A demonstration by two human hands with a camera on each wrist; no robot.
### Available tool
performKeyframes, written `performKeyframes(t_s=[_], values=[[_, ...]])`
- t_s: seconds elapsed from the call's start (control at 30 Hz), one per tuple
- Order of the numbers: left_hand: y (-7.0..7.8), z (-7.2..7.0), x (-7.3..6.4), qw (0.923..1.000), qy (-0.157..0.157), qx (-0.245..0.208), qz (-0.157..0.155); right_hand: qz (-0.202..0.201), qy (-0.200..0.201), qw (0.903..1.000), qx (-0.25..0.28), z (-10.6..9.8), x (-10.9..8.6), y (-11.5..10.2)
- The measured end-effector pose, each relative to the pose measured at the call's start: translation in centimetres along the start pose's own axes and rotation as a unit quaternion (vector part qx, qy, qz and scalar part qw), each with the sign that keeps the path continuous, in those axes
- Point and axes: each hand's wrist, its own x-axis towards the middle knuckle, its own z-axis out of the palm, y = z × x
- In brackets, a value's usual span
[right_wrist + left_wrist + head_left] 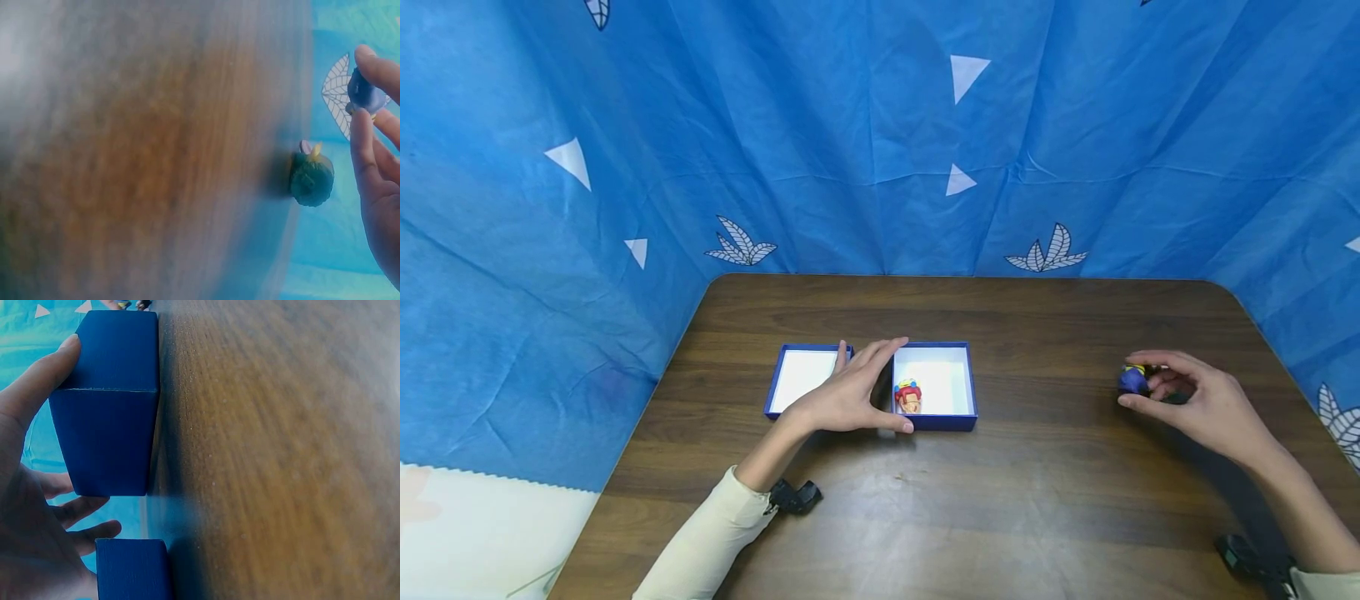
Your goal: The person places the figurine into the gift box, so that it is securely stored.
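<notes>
An open blue box (934, 422) with a white inside stands mid-table, a small red, yellow and blue toy figure (908, 398) lying in its near left corner. My left hand (842, 397) spans the left end of this box, thumb on the near wall and a finger at the far corner. In the left wrist view the thumb presses the wall of the blue box (115, 353). At the right, my right hand (1202, 400) pinches a small blue and yellow figure (1132, 379) between thumb and fingers, above the table in the right wrist view.
A blue-rimmed white lid or shallow tray (793, 377) lies left of the box, partly behind the left hand. A green toy figure (312, 181) stands on the table (1037, 492) near the right hand. Blue patterned cloth (880, 142) hangs behind the table.
</notes>
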Motion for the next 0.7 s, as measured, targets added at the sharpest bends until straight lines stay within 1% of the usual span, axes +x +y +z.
performKeyframes(t_s=[0.27,0.4,0.53,0.7], values=[[-0.05,0.02,0.0,1.0,-0.001,-0.003,-0.001,-0.039,0.012,0.9984,0.04,0.57,-0.03,0.19],[-0.11,0.03,0.02,1.0,0.0,-0.004,0.0,-0.05,0.015,0.9968,0.061,0.68,-0.04,0.16],[-0.15,0.05,0.06,1.0,0.001,-0.004,-0.003,-0.042,0.015,0.9965,0.071,0.72,0.06,0.11],[-0.19,0.1,0.14,1.0,0.001,-0.004,-0.002,-0.014,0.006,0.9987,0.049,0.55,0.02,0.38]])
